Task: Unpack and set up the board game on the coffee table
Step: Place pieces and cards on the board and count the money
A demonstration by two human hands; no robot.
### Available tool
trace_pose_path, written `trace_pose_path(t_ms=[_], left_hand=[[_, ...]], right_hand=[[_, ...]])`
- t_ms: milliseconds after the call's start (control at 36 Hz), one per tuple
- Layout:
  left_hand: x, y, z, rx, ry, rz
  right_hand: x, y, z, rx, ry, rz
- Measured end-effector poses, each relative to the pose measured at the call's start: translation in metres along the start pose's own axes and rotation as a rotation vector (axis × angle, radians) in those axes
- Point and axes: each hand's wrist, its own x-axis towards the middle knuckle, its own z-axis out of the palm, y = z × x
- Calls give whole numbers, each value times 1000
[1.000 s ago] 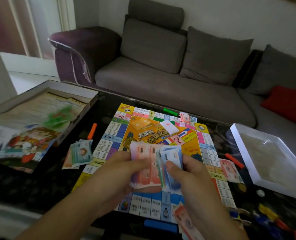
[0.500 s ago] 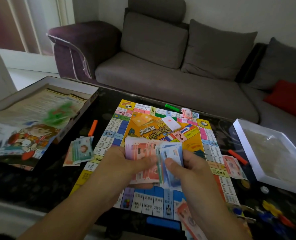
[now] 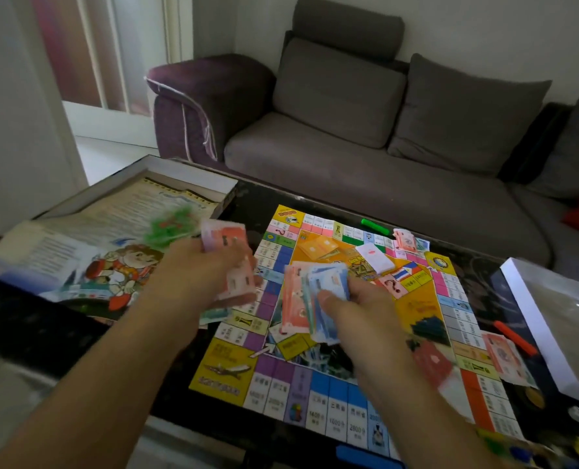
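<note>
The right hand [image 3: 355, 306] was curled round a fanned stack of play money [image 3: 315, 299], thumb pressed on the top blue note, the notes' long axis running away from the person. The left hand [image 3: 200, 269] pinched a smaller wad of pink notes [image 3: 227, 252], blurred, carried out to the left of the right grip. Under that left grip, at the near-left edge of the game board [image 3: 332, 333], a small pile of notes [image 3: 213, 314] lay on the table; judging by this, the left hand was nearer and the pink wad probably belonged there. Farther off, beyond both grips, a white card deck [image 3: 374, 257] sat on the board's centre, and another note pile [image 3: 408, 240] lay at the far edge, near a green marker [image 3: 376, 226]
</note>
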Motion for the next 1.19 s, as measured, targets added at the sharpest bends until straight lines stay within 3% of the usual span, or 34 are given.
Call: trace_pose_path(t_ms=[194,278,528,611,778,1028,1194], left_hand=[[10,21,-34,-116,59,58],[12,25,-35,-127,40,66],[16,28,-47,-137,48,66],[16,28,-46,-162,33,55],[11,26,-45,-294,-94,-16],[-10,16,-17,-69,-377,59],[-43,-6,35,32,-585,72]], right_hand=[[41,-4,102,-158,-203,11],[52,3,133,-261,-176,-4],[44,14,161,-499,-107,-284],[46,18,157,-420,-103,-264],[37,2,118,-122,-180,0],[-8,-40,-3,432,-111,-35],[-34,-25,-44,370,-40,-81]])
